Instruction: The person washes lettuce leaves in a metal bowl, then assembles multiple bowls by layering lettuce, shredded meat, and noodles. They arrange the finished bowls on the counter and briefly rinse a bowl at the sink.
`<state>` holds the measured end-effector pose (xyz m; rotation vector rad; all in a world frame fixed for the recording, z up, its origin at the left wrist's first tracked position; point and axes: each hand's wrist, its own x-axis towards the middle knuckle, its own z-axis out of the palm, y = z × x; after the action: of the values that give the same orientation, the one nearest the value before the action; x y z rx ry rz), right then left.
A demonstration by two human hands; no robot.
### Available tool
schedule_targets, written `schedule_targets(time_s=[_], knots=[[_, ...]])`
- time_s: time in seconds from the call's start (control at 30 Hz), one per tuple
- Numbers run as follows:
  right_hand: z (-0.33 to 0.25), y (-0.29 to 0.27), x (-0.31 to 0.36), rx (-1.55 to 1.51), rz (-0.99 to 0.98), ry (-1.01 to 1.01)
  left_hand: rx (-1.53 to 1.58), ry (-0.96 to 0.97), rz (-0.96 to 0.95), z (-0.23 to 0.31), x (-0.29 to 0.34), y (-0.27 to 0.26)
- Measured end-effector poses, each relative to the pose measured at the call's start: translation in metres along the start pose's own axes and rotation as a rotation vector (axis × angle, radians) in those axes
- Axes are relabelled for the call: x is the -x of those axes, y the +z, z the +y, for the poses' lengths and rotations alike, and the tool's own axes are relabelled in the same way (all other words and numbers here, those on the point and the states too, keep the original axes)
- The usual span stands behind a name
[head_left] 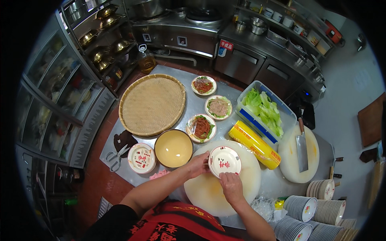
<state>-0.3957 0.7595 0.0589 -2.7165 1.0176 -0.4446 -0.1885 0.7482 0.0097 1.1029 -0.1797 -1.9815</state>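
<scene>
A small white plate (224, 162) with a dark rim line and red and black printing is held above a round white cutting board (209, 193). My left hand (198, 165) grips its left edge. At the plate's lower rim, my right hand (232, 186) is closed with its fingers curled against the edge; the fingertips are partly hidden. Left of the board are an empty yellow bowl (173, 148) and a stack of similar printed plates (142, 158). Beyond lie plates of reddish meat (202, 128), pale meat (218, 107) and another reddish food (204, 85), with greens.
A round woven tray (152, 105) lies at the far left, scissors (116, 158) nearer. To the right are a yellow film roll box (255, 144), a plastic tub of lettuce (263, 109), and a cleaver (301, 148) on a second board (313, 160). Stacked dishes (300, 207) stand at the near right.
</scene>
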Motion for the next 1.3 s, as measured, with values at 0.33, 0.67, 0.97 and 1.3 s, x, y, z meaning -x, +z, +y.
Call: schedule_targets(time_s=[0.33,0.67,0.97,1.3], knots=[[0.025,-0.056,0.034,0.095,0.127,0.023,-0.495,0.265,0.303,-0.007,-0.013,-0.012],[0.032,-0.012,0.098,0.073,0.023,0.289,-1.195,0.570,0.594,0.006,0.003,0.009],[0.143,-0.093,0.009,-0.053,0.384,0.648,-1.416,0.798,0.307,0.098,-0.051,0.064],[0.312,-0.041,-0.145,0.139,0.326,0.372,-1.539,0.918,0.337,0.192,-0.220,0.143]])
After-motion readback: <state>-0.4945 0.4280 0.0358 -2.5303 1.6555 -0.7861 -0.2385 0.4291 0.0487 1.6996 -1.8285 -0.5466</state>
